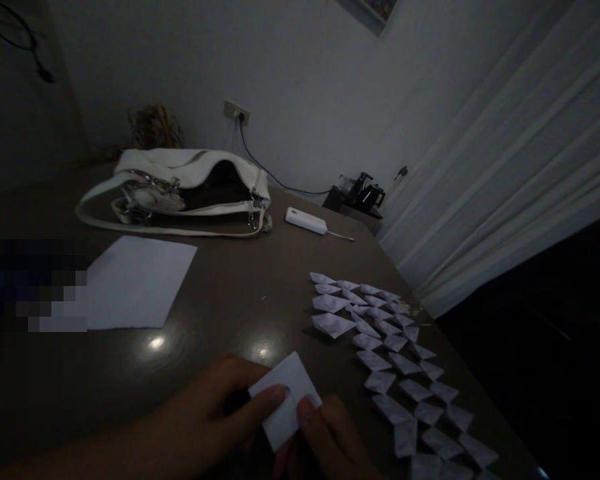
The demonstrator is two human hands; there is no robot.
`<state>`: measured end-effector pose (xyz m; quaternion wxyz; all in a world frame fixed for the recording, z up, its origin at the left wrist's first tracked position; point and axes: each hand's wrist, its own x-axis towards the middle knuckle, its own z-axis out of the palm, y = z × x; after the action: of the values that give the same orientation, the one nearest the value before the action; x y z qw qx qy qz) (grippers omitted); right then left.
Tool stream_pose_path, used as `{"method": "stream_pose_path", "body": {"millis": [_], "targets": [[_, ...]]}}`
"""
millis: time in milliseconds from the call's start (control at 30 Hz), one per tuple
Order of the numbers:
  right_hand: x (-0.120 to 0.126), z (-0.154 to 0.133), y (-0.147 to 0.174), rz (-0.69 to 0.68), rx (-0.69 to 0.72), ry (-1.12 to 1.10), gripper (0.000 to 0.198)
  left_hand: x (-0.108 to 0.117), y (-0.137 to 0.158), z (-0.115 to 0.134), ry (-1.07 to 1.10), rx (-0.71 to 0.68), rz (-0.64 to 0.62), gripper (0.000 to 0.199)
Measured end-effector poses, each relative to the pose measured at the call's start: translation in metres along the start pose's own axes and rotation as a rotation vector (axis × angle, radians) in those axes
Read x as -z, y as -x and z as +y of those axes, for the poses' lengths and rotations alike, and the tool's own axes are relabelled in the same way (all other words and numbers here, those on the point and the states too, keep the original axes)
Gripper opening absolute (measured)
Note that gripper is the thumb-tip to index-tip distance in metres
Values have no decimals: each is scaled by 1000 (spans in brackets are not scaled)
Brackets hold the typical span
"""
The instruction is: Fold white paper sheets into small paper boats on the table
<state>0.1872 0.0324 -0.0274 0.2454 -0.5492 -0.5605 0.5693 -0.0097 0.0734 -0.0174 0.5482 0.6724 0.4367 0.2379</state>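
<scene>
Near the front edge of the view, a small folded square of white paper (286,430) is held between both hands, tilted like a diamond. My left hand (225,407) grips it from the left, thumb pressed on its face and fingers behind. From the lower right, my right hand (330,437) pinches it with the thumb on the lower right edge. A flap seems slightly raised between the two thumbs. To the right, several folded white paper boats (373,360) lie in rows on the dark table (220,287).
A stack of white paper sheets (140,283) lies at left. Behind it rests an open white handbag (195,163). A white power bank (306,221) with a short cable is right of the bag. A white curtain (460,160) hangs along the right. A blurred-out patch covers the far left.
</scene>
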Motion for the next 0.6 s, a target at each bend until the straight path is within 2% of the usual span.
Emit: {"method": "stream_pose_path", "body": {"millis": [367, 600], "targets": [[-5, 2, -8, -47, 66, 8, 82, 2, 1, 0, -46, 21, -18, 46], [-1, 8, 1, 79, -11, 10, 70, 2, 0, 5, -20, 12, -24, 49]]}}
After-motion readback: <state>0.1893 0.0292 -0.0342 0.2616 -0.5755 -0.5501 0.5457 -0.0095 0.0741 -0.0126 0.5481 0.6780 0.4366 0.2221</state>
